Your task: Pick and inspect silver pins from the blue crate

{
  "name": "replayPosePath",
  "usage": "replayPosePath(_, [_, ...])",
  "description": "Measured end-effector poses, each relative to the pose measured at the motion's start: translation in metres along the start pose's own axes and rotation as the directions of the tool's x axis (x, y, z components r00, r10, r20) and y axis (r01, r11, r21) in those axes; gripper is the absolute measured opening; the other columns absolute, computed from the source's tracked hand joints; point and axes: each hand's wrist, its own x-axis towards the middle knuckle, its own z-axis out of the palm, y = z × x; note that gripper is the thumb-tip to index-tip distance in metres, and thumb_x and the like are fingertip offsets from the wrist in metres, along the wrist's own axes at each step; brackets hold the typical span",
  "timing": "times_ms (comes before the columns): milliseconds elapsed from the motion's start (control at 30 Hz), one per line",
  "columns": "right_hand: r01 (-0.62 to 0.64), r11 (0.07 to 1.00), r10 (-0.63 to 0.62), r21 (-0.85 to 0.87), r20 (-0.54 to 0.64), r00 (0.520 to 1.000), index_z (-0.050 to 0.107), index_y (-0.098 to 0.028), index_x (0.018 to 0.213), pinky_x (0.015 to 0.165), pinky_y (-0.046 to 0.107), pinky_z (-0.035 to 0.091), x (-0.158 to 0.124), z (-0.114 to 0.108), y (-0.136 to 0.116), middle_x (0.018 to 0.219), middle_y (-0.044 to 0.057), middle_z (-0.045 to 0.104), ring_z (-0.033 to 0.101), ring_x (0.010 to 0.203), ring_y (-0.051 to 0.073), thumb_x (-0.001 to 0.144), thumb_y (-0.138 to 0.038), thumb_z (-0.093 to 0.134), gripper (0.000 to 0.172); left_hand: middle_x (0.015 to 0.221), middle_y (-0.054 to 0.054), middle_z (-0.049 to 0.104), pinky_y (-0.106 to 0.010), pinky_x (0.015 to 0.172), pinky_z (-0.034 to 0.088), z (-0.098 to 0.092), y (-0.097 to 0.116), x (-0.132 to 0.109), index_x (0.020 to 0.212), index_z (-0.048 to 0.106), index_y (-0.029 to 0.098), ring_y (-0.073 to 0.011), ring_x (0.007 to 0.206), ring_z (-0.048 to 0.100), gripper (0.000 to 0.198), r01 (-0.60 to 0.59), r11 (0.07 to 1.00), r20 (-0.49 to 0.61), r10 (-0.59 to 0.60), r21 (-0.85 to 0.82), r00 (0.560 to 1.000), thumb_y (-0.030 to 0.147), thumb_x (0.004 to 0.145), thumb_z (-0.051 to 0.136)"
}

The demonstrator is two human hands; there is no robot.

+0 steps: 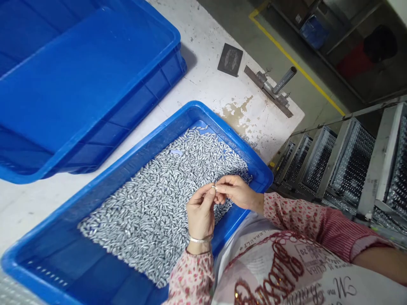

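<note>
Over a blue tray [222,114] my two hands meet at the fingertips. My left hand [201,212], with a bracelet at the wrist, pinches a small silvery metal piece [214,187] between thumb and forefinger. From the right, my right hand [237,191] grips the same piece with its thumb and fingertips. Below them spreads a layer of many similar small pointed metal pieces [152,212], covering most of the tray floor. Near one end, a row of pieces [47,272] lies apart from the pile.
A larger blue crate [127,106] stands on the worn white table [203,38] at the upper left. Near the table's far corner are a dark square plate [230,59] and a metal bar fixture [270,90]. Metal racks [346,161] holding rows of small shiny parts stand at the right.
</note>
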Motion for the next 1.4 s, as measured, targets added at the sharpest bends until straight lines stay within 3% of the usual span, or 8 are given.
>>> replayPosePath(367, [0.021,0.999,-0.020,-0.035,0.017,1.000,0.064,-0.014,0.078,0.050,0.022,0.045,-0.0002,-0.0028,0.0014,0.061,-0.001,0.062,0.060,0.057,0.012,0.075,-0.040,0.076,0.028,0.055,0.001,0.062,-0.026,0.053,0.047,-0.0028,-0.0022,0.0021,0.080,0.071,0.017,-0.0113,0.051,0.054,0.023,0.009,1.000,0.019,-0.009,0.013,1.000,0.028,0.062,0.081])
replayPosePath(567, [0.065,0.993,-0.064,-0.096,0.018,0.998,0.066,-0.013,0.078,0.051,0.022,0.046,-0.0014,-0.0040,0.0036,0.064,0.001,0.065,0.060,0.056,0.011,0.075,-0.038,0.076,0.026,0.051,0.002,0.057,-0.023,0.049,0.043,-0.0021,-0.0059,0.0022,0.075,0.068,0.017,-0.0101,0.049,0.051,0.024,0.058,0.997,-0.033,-0.060,-0.050,0.998,0.030,0.060,0.082])
replayPosePath(800, [-0.068,0.996,0.070,0.050,-0.038,0.997,0.066,-0.013,0.081,0.049,0.020,0.044,-0.0007,-0.0014,0.0017,0.067,0.002,0.067,0.058,0.053,0.009,0.073,-0.039,0.077,0.029,0.056,0.002,0.052,-0.022,0.049,0.043,-0.0010,-0.0031,0.0040,0.078,0.067,0.014,-0.0095,0.052,0.051,0.031,0.173,0.977,0.051,-0.168,-0.124,0.985,0.043,0.072,0.074])
replayPosePath(1000, [-0.067,0.993,0.074,0.094,-0.073,0.995,0.066,-0.013,0.078,0.049,0.020,0.044,0.0001,-0.0008,0.0007,0.064,0.000,0.065,0.057,0.051,0.008,0.070,-0.037,0.079,0.029,0.059,0.000,0.058,-0.021,0.049,0.043,-0.0026,-0.0045,0.0039,0.086,0.071,0.015,-0.0094,0.054,0.052,0.029,0.135,0.985,0.032,-0.132,-0.109,0.991,0.033,0.066,0.079])
replayPosePath(1400, [-0.032,0.999,0.034,0.030,-0.071,0.997,0.065,-0.014,0.077,0.050,0.020,0.044,-0.0008,-0.0006,0.0011,0.063,0.000,0.066,0.058,0.053,0.009,0.071,-0.038,0.078,0.028,0.054,0.001,0.060,-0.020,0.050,0.044,-0.0023,-0.0072,0.0051,0.076,0.073,0.018,-0.0087,0.052,0.053,0.025,0.112,0.986,-0.031,-0.116,-0.124,0.993,0.027,0.056,0.084])
